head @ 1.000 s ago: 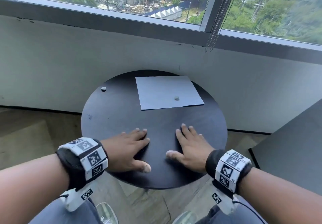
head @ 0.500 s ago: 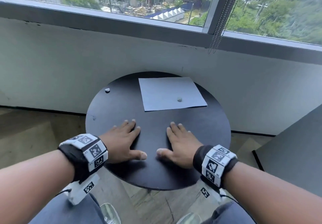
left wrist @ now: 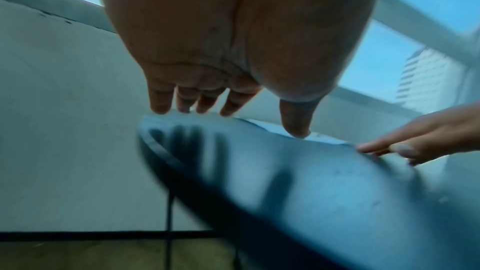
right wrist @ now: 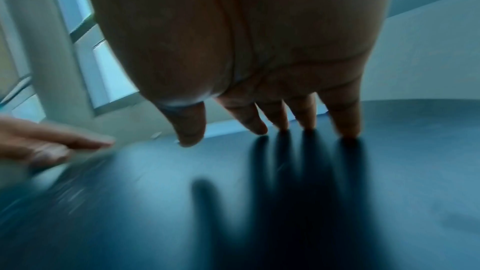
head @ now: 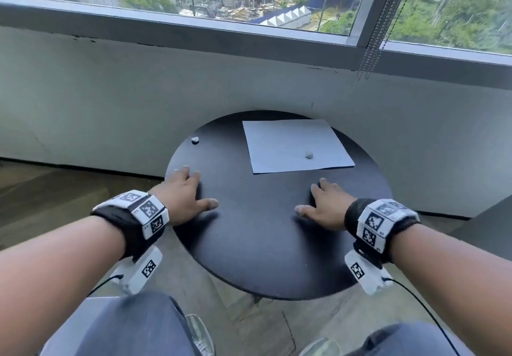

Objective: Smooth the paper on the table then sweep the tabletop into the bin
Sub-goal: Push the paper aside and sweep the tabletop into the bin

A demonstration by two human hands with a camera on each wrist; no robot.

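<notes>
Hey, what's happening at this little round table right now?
A person has both hands spread over the black round table, holding nothing: the left hand at its left edge, the right hand nearer the middle. Beyond them lies a flat sheet of paper with a small crumb on it; another crumb sits on the bare tabletop. No bin is in view.

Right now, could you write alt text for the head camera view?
Two open hands, left hand and right hand, lie flat on a round black table. Beyond them lies a sheet of paper bearing a small crumb.
</notes>
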